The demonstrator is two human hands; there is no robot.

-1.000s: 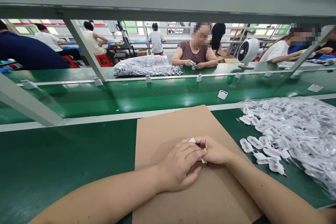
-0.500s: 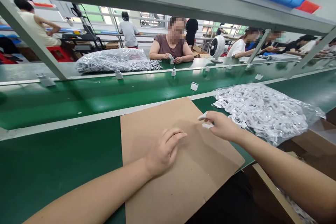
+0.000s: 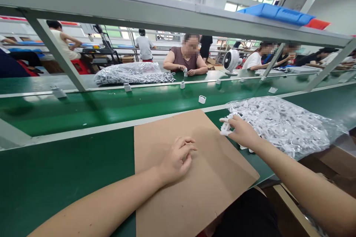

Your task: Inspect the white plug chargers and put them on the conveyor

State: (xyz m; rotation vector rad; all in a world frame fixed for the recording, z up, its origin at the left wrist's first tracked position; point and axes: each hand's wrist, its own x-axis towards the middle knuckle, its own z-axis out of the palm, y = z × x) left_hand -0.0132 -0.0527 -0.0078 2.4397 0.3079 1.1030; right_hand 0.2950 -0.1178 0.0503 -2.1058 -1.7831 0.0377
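My left hand (image 3: 178, 159) rests above the brown cardboard sheet (image 3: 200, 189), its fingers loosely bent and apart with nothing in them. My right hand (image 3: 241, 131) is at the sheet's right edge, with white covers on the thumb and index fingertips. Between those two fingertips sits a small white plastic piece (image 3: 226, 127), its shape partly hidden by the fingers. Just beyond this hand lies a clear plastic bag (image 3: 289, 126) spilling many white plastic pieces, a few of them loose under the hand.
White charger-like plugs (image 3: 183, 84) and an open white shell (image 3: 202, 99) stand along the green belt (image 3: 155, 103). A grey shelf beam (image 3: 172, 11) crosses above. Across the belt a person (image 3: 186, 57) handles a small white part, near another filled bag (image 3: 133, 73) and a fan (image 3: 232, 61).
The view has tilted up slightly. My right hand has moved a little right toward the bag, and a white piece now shows between its fingertips. My left fingers have spread slightly.
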